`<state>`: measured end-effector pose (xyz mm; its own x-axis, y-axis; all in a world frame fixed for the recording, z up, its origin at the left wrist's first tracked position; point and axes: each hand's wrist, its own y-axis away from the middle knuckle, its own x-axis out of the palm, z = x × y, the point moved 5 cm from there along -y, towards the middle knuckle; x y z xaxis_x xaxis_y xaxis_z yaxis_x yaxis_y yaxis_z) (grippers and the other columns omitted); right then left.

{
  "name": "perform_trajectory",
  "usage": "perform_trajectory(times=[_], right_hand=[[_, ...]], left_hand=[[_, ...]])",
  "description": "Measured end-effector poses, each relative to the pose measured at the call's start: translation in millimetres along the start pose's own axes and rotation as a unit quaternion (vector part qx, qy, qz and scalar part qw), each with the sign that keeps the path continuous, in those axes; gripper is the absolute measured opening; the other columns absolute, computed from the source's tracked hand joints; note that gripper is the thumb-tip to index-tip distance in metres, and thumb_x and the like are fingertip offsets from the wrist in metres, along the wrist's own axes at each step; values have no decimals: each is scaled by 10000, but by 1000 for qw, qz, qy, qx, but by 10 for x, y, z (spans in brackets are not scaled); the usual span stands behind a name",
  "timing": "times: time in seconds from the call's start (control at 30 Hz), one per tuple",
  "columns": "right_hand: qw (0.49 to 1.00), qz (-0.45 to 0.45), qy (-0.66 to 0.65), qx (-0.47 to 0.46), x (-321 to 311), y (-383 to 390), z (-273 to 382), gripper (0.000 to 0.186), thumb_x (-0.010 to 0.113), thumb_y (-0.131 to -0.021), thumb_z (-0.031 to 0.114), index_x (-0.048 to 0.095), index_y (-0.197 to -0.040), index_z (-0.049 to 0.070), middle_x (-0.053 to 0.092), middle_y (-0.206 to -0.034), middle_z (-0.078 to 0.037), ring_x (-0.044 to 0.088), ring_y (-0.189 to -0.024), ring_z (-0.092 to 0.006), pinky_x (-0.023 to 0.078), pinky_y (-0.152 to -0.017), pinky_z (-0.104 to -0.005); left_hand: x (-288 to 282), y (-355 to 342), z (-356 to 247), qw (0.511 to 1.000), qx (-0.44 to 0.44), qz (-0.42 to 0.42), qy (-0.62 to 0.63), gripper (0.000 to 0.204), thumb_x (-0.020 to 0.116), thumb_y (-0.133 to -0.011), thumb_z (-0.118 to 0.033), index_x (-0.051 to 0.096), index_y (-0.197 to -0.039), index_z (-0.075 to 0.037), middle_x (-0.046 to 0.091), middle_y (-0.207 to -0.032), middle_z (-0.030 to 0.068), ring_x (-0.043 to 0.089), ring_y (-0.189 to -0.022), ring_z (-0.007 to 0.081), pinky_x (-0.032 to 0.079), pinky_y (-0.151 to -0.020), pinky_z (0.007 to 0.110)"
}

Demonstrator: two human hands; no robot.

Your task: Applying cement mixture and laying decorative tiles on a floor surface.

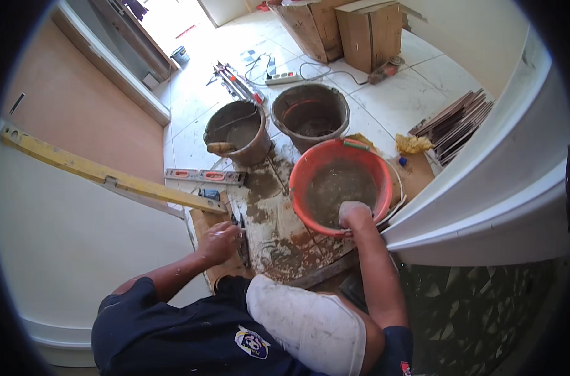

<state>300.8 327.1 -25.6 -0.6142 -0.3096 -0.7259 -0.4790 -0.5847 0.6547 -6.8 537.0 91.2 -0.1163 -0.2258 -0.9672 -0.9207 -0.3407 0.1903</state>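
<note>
A red bucket [302,199] of murky grey-brown water stands in front of me, to the right. Inside its near rim, my right hand [355,214] is closed and looks wet and whitish. Whatever those fingers hold, if anything, is hidden. My left hand [220,242] is closed above the floor at the left, beside some dark tools. A small pale tip shows at its fingers, too small to name. Two mortar-stained dark buckets, one at the left [255,141] and one at the right [340,130], stand just beyond the red one.
A yellow spirit level [103,177] slants along the left wall, with a grey level [203,176] on the floor. Farther off are a tile cutter [238,83], a power strip [282,78] and cardboard boxes [369,39]. A yellow sponge [413,145] and stacked brown strips [455,125] lie right.
</note>
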Motion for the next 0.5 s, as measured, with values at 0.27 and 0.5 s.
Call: perform_trajectory(times=[0.27, 0.5], right_hand=[[985, -121, -103, -62, 66, 25, 59, 211, 639, -870, 193, 758, -941, 34, 711, -1033, -236, 700, -998, -374, 558, -861, -473], [961, -257, -55, -82, -305, 401, 218, 269, 629, -905, 294, 752, -971, 65, 729, -875, -188, 715, -908, -366, 560, -843, -478]], left_hand=[[234, 108, 432, 973, -183, 130, -53, 360, 665, -896, -360, 660, -1166, -122, 691, -1071, 161, 670, -969, 383, 537, -866, 464], [-685, -1857, -1045, 946, 160, -183, 214, 334, 674, -901, -347, 693, -1093, -74, 684, -892, 134, 670, -819, 335, 528, -749, 440]])
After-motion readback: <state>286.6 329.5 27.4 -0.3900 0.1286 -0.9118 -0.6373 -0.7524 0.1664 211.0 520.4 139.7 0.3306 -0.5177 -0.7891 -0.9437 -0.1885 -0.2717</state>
